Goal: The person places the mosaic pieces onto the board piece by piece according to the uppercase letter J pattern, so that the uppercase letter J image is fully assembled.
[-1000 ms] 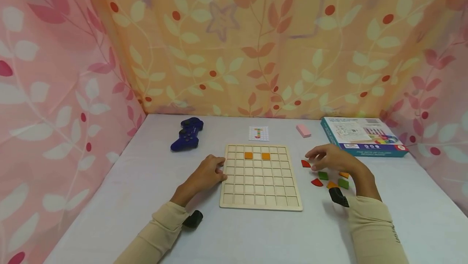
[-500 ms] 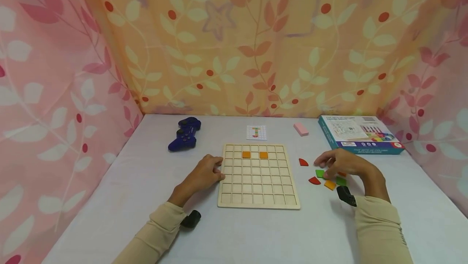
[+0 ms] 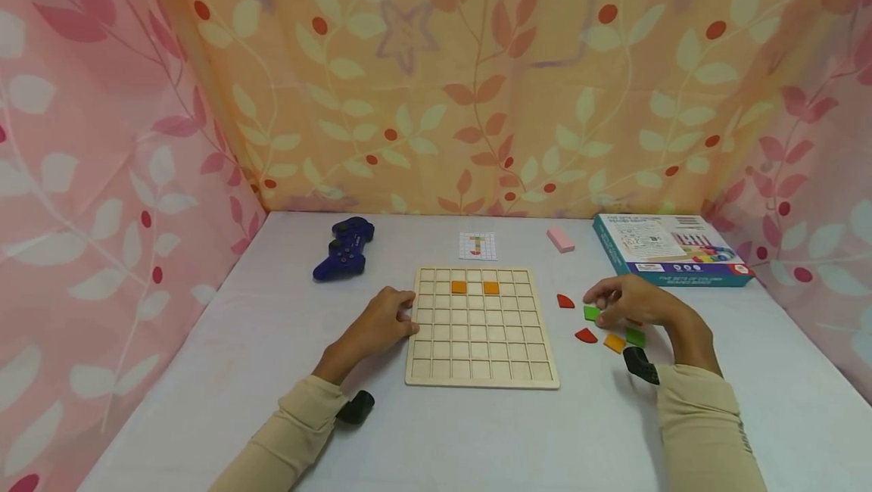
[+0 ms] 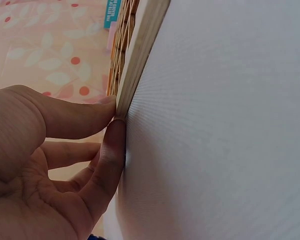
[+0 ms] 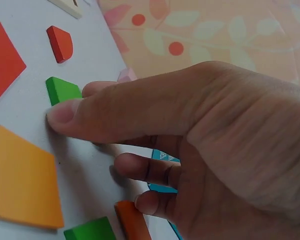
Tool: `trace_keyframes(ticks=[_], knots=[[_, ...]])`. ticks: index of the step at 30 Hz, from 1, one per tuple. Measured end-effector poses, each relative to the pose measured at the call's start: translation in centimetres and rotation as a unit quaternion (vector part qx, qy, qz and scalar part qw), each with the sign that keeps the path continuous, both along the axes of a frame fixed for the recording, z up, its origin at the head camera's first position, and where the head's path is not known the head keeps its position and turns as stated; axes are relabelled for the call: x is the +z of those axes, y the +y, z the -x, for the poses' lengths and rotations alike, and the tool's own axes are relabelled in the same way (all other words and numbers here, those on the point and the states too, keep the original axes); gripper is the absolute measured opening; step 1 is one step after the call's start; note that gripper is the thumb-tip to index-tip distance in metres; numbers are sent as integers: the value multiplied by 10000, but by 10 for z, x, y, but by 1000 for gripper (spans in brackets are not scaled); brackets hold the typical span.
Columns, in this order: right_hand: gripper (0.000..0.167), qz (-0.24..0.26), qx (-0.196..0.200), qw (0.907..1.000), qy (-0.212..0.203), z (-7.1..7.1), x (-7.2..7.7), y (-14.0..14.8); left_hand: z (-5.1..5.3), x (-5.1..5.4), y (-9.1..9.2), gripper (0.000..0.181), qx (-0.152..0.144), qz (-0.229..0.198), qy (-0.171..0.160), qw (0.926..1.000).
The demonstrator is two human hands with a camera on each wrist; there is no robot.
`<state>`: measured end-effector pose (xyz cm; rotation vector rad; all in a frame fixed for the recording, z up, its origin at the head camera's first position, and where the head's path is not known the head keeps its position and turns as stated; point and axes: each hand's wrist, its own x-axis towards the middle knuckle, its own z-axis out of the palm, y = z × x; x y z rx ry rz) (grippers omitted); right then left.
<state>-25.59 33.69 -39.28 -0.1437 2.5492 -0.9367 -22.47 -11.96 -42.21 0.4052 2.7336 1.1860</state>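
On a white-covered table (image 3: 477, 439), a pale gridded wooden board (image 3: 482, 334) is lying flat. A person's left hand (image 3: 381, 322) is gripping its left edge; the right hand (image 3: 632, 301), to the board's right, is pinching a small green square tile (image 3: 591, 313), while two flat red quarter-round pieces (image 3: 586, 336) are lying near it, apart from each other

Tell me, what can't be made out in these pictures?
Green tile, right wrist view: the thumb of the right hand hides part of it; whether it is pinched is unclear.
Darker orange tile, head view: mostly hidden by the right hand.
Box, head view: fine print too small to read.
Controller, left wrist view: mostly cut off by the bottom edge.
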Motion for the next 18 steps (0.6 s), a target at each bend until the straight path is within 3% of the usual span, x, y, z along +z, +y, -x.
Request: trace_keyframes(ticks=[11, 18], knots=[[43, 3, -4, 9995, 311, 2, 1, -4, -1, 3, 0, 59, 29, 6, -47, 10000], [40, -1, 91, 9959, 900, 8, 2, -21, -1, 2, 0, 61, 39, -33, -83, 10000]])
